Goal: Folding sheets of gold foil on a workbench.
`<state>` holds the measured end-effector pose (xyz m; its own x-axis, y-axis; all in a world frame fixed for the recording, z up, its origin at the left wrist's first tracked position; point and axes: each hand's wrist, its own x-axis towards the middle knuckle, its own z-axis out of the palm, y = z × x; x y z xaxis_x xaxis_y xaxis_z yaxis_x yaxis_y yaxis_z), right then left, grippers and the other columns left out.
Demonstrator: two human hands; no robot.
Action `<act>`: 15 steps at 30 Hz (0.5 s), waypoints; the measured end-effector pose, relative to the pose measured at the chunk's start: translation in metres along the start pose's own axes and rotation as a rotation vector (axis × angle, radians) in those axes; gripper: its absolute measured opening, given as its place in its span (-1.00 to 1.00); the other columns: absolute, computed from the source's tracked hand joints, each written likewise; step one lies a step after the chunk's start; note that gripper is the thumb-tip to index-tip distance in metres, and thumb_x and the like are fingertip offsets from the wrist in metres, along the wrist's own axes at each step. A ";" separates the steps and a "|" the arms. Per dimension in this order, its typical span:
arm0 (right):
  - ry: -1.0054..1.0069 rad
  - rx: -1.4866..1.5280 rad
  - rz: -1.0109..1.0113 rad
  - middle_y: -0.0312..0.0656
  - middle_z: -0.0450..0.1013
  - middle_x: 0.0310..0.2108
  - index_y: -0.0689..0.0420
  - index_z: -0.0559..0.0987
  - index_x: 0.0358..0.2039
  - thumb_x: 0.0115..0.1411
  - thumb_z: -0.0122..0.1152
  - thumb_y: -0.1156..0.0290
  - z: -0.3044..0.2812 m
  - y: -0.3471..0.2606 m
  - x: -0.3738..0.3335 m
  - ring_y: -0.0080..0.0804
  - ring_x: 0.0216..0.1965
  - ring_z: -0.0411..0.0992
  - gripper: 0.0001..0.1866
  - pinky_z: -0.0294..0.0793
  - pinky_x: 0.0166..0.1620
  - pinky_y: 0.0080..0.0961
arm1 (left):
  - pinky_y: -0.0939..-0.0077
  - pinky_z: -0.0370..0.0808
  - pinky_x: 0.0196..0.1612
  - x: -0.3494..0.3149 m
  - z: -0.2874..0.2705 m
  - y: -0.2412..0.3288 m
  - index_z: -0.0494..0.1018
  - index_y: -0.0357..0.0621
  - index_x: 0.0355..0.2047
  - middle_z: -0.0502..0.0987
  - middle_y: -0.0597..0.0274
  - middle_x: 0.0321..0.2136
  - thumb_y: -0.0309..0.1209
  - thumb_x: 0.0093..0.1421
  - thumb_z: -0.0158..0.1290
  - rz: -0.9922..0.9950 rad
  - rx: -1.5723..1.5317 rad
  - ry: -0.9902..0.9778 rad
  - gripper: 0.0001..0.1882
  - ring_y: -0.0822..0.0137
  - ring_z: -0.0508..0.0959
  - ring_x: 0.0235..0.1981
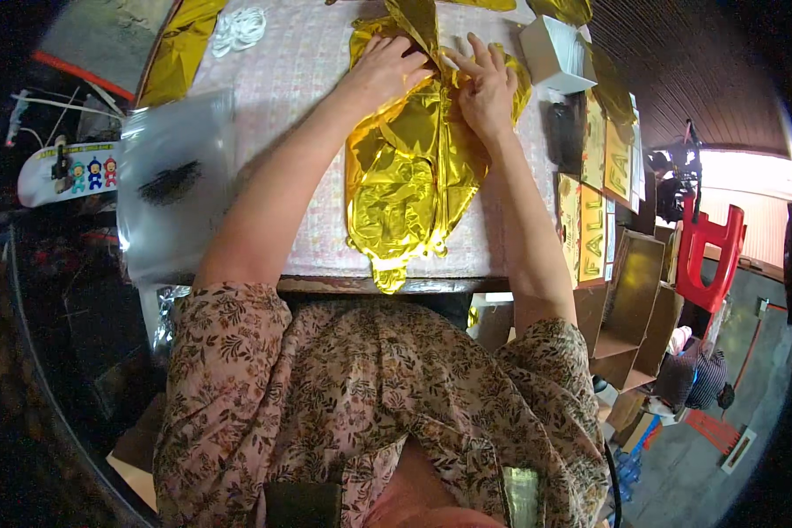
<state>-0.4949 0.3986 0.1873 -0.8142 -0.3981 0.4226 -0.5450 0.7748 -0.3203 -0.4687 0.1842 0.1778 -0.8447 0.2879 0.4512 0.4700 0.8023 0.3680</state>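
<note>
A shiny gold foil balloon (392,198), flat and creased, lies on the cloth-covered table in front of me. Its narrow tab hangs over the near edge, and a folded flap rises at its far end. My left hand (387,72) rests on the far left part of the foil, fingers spread over it. Opposite, my right hand (484,92) has thumb and forefinger closed at the raised fold, the other fingers stretched upward. The fingertips of both hands are close together at the fold.
Clear plastic bags (176,189) cover the table's left side. Beyond them are white loops (238,30) and gold foil (180,53). At right stand a white box (557,55) of sheets and yellow printed packages (592,233). Cardboard boxes (629,304) and a red plastic chair (711,255) stand farther right.
</note>
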 end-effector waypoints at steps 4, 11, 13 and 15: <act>-0.016 0.020 -0.007 -0.23 0.18 0.47 -0.34 0.62 0.17 -0.06 0.26 0.64 0.002 0.004 0.000 0.00 0.50 0.03 -0.24 -0.19 0.47 0.18 | -0.09 0.26 0.32 0.002 -0.001 0.001 0.55 0.05 0.07 0.47 0.05 0.06 -0.09 0.38 0.05 -0.021 0.014 -0.063 -0.63 -0.06 0.41 0.18; -0.041 -0.010 0.003 -0.24 0.17 0.47 -0.38 0.62 0.18 -0.02 0.24 0.62 0.004 0.000 0.002 0.00 0.51 0.00 -0.25 -0.23 0.47 0.21 | 0.04 0.41 0.15 -0.001 0.005 -0.004 0.56 0.16 0.13 0.51 0.00 -0.07 -0.15 0.40 0.03 0.078 0.029 0.098 -0.65 -0.08 0.48 0.02; -0.032 -0.027 -0.004 -0.24 0.17 0.47 -0.40 0.62 0.18 -0.01 0.24 0.62 0.005 0.003 0.001 0.00 0.51 0.00 -0.25 -0.24 0.47 0.22 | 0.04 0.40 0.15 0.000 0.003 -0.002 0.56 0.17 0.13 0.53 0.01 -0.08 -0.15 0.40 0.02 0.052 0.013 0.049 -0.65 -0.08 0.49 0.02; -0.048 -0.022 -0.001 -0.25 0.17 0.47 -0.42 0.62 0.17 0.00 0.24 0.62 0.004 0.001 0.003 0.01 0.51 -0.01 -0.26 -0.24 0.46 0.28 | 0.05 0.40 0.16 -0.001 0.003 -0.003 0.55 0.17 0.13 0.54 0.01 -0.09 -0.15 0.40 0.02 0.020 0.001 0.001 -0.65 -0.07 0.50 0.01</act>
<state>-0.4985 0.3963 0.1843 -0.8224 -0.4215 0.3820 -0.5420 0.7846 -0.3012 -0.4699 0.1832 0.1742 -0.8350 0.3031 0.4592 0.4862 0.7971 0.3581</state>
